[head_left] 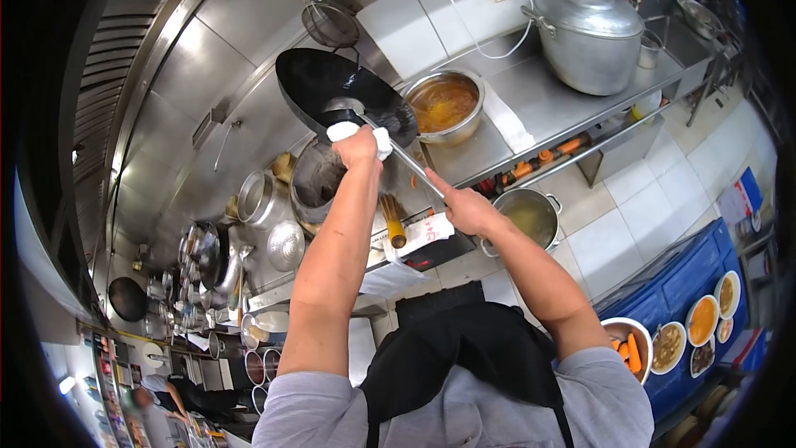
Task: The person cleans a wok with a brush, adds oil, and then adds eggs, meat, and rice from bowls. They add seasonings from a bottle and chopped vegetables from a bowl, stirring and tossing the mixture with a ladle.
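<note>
A black wok (319,79) is tilted up above the stove. My left hand (358,148) is closed round a white cloth (382,143) at the wok's near rim. In my right hand (469,209) is the handle of a long metal ladle (406,158), whose bowl lies inside the wok. A steel bowl (471,120) of orange-brown liquid stands on the counter just right of the wok. Below the wok is a round dark burner opening (317,178).
A large lidded pot (593,50) stands on the steel counter (531,87). Near my right forearm is a pot of liquid (531,220). Bowls of food sit on a blue surface (663,286) at the right. Another person (195,394) is at the far lower left.
</note>
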Motion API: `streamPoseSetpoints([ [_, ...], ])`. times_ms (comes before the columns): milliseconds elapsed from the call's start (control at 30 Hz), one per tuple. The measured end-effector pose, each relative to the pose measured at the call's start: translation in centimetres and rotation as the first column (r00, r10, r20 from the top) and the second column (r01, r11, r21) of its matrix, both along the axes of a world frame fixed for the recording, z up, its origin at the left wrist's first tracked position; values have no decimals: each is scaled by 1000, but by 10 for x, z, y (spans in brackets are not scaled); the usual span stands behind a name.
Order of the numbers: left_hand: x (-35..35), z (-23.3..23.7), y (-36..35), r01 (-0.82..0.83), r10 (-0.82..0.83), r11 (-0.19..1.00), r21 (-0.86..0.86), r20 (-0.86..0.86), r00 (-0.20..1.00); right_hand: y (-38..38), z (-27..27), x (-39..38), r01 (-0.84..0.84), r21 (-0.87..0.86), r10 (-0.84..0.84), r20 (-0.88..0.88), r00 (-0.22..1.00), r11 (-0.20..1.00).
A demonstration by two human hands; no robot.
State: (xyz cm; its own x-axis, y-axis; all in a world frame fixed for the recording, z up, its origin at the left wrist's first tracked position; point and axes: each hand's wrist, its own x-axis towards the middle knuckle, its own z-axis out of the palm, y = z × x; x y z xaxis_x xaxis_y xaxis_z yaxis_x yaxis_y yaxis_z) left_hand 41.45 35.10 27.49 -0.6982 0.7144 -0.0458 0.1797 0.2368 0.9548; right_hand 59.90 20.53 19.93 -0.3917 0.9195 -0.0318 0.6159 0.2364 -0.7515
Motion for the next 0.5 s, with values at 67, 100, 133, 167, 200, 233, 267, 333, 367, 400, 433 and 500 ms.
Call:
streamPoseSetpoints([
  [67, -4, 0, 3, -9, 9, 1000, -27, 2, 1000, 0, 3, -2, 11, -25, -10, 16, 1000, 1000],
  [100, -13, -8, 9, -9, 9, 1000, -27, 8, 1000, 0, 3, -4, 11, -25, -10, 22, 1000, 1000],
  [133, -22, -13, 13, 4, -4, 1000, 10, 24, 1000, -1, 2, -6, 11, -9, -10, 34, 999, 1000],
  [167, -29, -19, 16, 14, -16, 999, 47, 40, 999, -1, 0, -8, 9, 5, -9, 47, 999, 1000],
  [200, -32, -17, 9, 12, -29, 989, 148, 116, 993, 2, -10, -9, 6, 4, -7, 55, 998, 1000],
  [233, -39, -20, 3, 6, -24, 989, 146, 126, 992, 6, -24, -9, -4, 64, 3, 19, 1000, 998],
  [267, -50, -20, -3, 24, -64, 983, 184, 216, 974, 8, -37, -8, -11, 124, 13, -15, 1000, 992],
  [333, -77, -25, -9, 42, -124, 979, 201, 414, 902, -2, -36, -7, -10, 118, 12, -13, 1000, 993],
  [367, -91, -33, -12, 55, -132, 986, 159, 532, 836, -9, -37, -11, -8, 109, 10, -21, 1000, 994],
  [400, -108, -44, -14, 74, -163, 983, 170, 607, 778, -16, -40, -16, -7, 106, 8, -6, 1000, 994],
  [433, -121, -50, -17, 94, -196, 978, 185, 677, 709, -22, -46, -22, -3, 67, 8, -74, 997, 998],
  [500, -141, -58, -22, 95, -139, 990, 101, 760, 635, -29, -59, -37, 7, -5, -8, -175, 985, 1000],
])
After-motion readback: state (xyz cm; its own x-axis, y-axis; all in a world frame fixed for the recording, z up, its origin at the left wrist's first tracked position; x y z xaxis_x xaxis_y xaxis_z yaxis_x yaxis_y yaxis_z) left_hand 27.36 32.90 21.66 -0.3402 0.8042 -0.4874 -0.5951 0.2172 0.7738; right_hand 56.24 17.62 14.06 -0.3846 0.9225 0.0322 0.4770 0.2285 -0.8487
